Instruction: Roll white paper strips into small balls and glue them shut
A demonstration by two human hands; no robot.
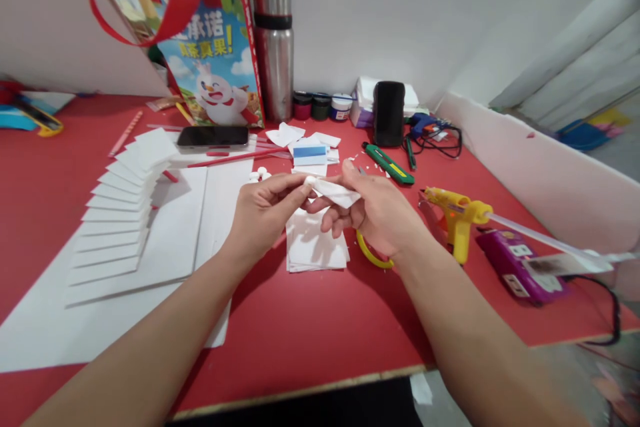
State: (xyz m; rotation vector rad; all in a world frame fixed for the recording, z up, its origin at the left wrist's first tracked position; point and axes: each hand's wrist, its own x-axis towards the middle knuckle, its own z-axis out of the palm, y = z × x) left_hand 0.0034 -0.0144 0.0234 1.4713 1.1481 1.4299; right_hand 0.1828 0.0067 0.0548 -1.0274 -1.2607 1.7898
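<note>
A small folded or rolled piece of white paper is held between both hands above the table. My left hand pinches its left end between thumb and forefinger. My right hand is closed around the right end, its other fingers curled below. Under the right hand a yellow loop, perhaps a scissor handle, shows in part; its remainder is hidden. Below the hands lies a stack of white paper squares. Small white pieces rest just beyond the left hand.
At left, fanned white steps stand on white board. A yellow glue gun and purple box are at right. Behind lie a green cutter, phone, steel flask, paint jars and a gift bag.
</note>
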